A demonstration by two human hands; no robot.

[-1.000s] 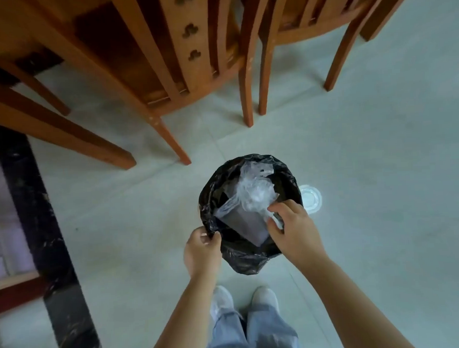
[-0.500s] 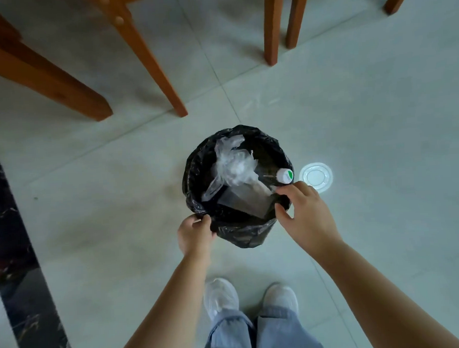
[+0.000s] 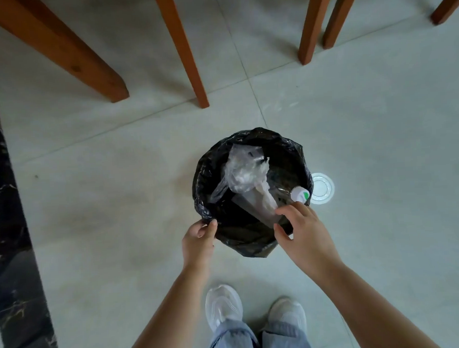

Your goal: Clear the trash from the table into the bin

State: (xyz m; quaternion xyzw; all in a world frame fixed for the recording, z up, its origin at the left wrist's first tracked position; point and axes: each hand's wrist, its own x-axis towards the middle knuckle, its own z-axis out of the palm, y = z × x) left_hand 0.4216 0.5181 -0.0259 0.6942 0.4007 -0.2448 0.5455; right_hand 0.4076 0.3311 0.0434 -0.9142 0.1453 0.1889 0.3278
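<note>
A small bin lined with a black bag (image 3: 256, 241) stands on the floor in front of my feet. Inside it lie a crumpled clear plastic bag (image 3: 243, 173), a clear flat wrapper under it, and a clear bottle with a white and green cap (image 3: 300, 194) against the right rim. My left hand (image 3: 198, 240) pinches the black liner at the bin's near left rim. My right hand (image 3: 301, 230) hovers over the near right rim with fingers apart, holding nothing, its fingertips just short of the bottle cap.
A round white plastic lid (image 3: 322, 188) lies on the pale tiled floor just right of the bin. Wooden chair and table legs (image 3: 187, 59) stand beyond it. A dark marble strip (image 3: 8, 238) runs down the left. My white shoes (image 3: 224, 307) are at the bottom.
My right hand let go of the plastic and drew back to the bin's near right rim. The bottle cap came into sight. My view tilted down, away from the chairs.
</note>
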